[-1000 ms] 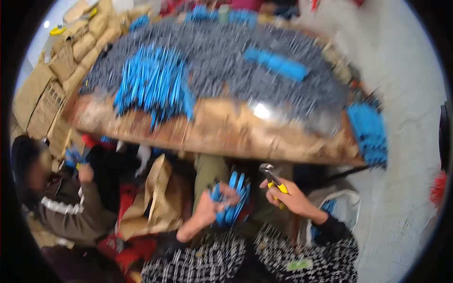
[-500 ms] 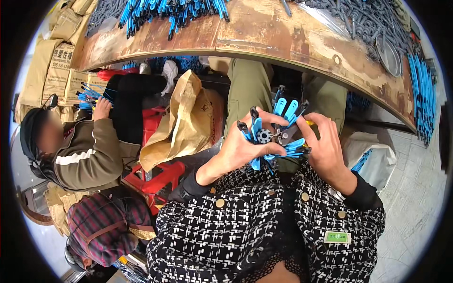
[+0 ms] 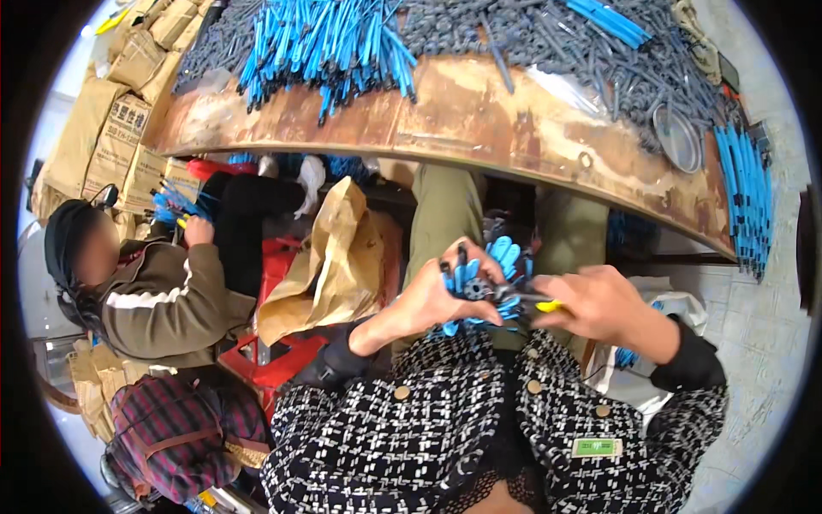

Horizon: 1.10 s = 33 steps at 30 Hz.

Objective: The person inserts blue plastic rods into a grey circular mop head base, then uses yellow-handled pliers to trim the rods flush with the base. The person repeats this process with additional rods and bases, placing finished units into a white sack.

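My left hand [image 3: 425,295] is wrapped round a ring-shaped bundle of blue plastic arms [image 3: 503,252] with black ends. A round, notched black hub [image 3: 476,289] shows at the bundle's middle, between thumb and fingers. My right hand [image 3: 604,304], somewhat blurred, is closed on a slim tool with a yellow part [image 3: 548,306]. Its dark shaft points left, toward the hub; whether the tip touches it I cannot tell. The bundle is above my lap, just short of the table edge.
On the wooden table [image 3: 479,107] lie heaped blue strips [image 3: 330,51], many grey plastic parts [image 3: 556,56] and a round clear lid [image 3: 678,137]. A brown paper sack [image 3: 325,265] and a red stool [image 3: 282,360] are at left. A co-worker [image 3: 163,274] sits beyond them.
My right hand has moved off the bundle's right side and closed round the yellow tool, with its shaft turned toward the hub. The bundle is drawn tighter in my left hand. The view has tilted up.
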{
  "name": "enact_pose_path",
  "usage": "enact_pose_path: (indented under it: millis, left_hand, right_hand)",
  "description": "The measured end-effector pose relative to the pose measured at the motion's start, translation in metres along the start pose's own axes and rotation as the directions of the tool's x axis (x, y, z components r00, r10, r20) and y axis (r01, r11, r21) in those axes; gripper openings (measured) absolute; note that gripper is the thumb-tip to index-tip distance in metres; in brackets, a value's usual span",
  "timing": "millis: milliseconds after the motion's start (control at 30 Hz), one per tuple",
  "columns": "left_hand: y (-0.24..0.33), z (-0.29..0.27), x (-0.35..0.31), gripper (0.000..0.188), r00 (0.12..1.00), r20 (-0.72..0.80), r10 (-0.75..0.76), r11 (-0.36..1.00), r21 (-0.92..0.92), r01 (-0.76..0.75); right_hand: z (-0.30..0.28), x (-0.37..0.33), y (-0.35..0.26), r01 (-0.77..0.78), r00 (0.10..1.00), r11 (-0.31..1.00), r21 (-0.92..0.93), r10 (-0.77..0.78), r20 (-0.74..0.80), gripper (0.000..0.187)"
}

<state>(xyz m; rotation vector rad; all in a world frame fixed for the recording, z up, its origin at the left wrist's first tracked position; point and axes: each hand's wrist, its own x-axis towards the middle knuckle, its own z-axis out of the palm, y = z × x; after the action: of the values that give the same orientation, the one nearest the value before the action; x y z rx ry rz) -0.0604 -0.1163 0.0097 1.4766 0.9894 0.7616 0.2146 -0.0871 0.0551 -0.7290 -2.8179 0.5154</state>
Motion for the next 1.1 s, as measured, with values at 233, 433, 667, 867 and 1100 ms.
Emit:
enact_pose_path:
  millis: [233, 433, 667, 867, 1100]
  left_hand:
    - [-0.014, 0.002, 0.013, 0.050, 0.999, 0.034, 0.018, 0.988, -0.157, -0.012]
    - [-0.016, -0.006, 0.007, 0.055, 0.999, 0.031, -0.016, 0.998, -0.061, 0.018]
    - [-0.012, -0.007, 0.016, 0.050, 0.984, 0.072, -0.160, 0.965, -0.200, 0.172]
    - [-0.025, -0.017, 0.015, 0.052, 0.982, 0.172, -0.074, 0.940, -0.317, 0.126]
    - [-0.022, -0.010, 0.015, 0.045, 0.996, 0.000, -0.091, 0.971, -0.221, 0.088]
  right_hand:
    - [0.031, -0.010, -0.018, -0.398, 0.904, 0.767, 0.503, 0.420, 0.076, 0.052]
    - [-0.002, 0.003, -0.002, -0.523, 0.847, 0.559, 0.644, 0.257, 0.465, 0.045]
    - [0.008, 0.004, -0.012, -0.359, 0.932, 0.848, 0.388, 0.345, 0.109, 0.046]
    - [-0.006, 0.009, -0.002, -0.535, 0.836, 0.523, 0.663, 0.213, 0.505, 0.041]
    - [0.012, 0.009, -0.010, -0.355, 0.925, 0.884, 0.306, 0.379, -0.022, 0.041]
